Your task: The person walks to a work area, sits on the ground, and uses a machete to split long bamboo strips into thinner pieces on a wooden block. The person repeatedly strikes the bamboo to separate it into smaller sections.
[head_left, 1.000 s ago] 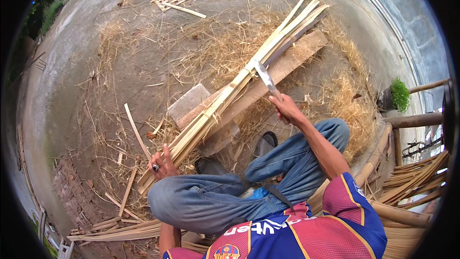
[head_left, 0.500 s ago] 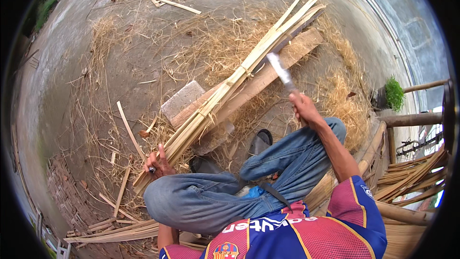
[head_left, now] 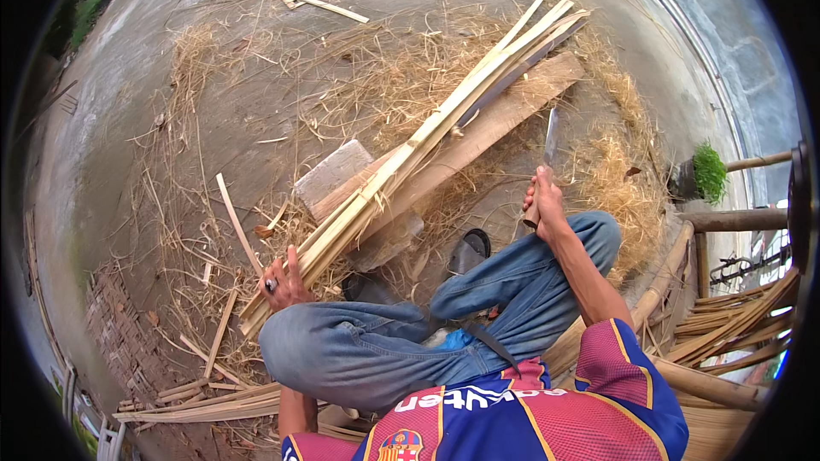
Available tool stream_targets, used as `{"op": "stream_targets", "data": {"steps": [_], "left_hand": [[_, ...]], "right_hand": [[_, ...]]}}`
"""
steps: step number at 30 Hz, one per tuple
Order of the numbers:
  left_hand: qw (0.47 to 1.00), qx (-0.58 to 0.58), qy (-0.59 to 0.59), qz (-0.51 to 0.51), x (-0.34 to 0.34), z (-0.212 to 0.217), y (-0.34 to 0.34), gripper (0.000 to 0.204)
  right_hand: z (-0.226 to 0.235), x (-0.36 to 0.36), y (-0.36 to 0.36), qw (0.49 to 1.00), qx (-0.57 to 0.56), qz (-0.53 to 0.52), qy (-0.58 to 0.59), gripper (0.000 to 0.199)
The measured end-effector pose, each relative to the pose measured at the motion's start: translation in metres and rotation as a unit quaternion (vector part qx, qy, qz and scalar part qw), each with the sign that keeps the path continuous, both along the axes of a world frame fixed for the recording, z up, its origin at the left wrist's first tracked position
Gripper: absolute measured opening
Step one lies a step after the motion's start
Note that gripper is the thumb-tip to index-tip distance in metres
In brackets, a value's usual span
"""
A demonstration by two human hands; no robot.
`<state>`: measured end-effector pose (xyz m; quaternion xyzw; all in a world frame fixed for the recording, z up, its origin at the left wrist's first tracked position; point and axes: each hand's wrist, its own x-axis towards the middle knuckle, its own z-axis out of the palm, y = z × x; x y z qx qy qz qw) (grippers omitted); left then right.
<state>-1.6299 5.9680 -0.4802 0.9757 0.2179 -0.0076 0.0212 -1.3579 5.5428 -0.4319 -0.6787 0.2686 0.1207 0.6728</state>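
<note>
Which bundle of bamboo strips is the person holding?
The long bundle of bamboo strips slanting across the wooden plank: the left hand grips its near end. The other strips lie untouched at the lower left and stacked on the right.

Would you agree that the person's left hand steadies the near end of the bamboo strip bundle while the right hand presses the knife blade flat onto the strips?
Not quite. In the head view the left hand steadies the bamboo strip bundle, but the right hand holds the knife raised, blade clear of the strips.
</note>
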Motion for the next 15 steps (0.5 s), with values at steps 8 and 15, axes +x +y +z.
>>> {"op": "stream_targets", "data": {"steps": [8,15], "left_hand": [[0.981,0.136,-0.121,-0.074,0.068,0.032,0.09,0.068],[0.995,0.048,0.074,-0.046,0.084,-0.011,0.124,0.111]], "right_hand": [[-0.004,-0.042,0.016,0.995,0.027,0.082,0.048,0.039],[-0.002,-0.071,0.025,0.99,0.054,0.123,0.049,0.047]]}}
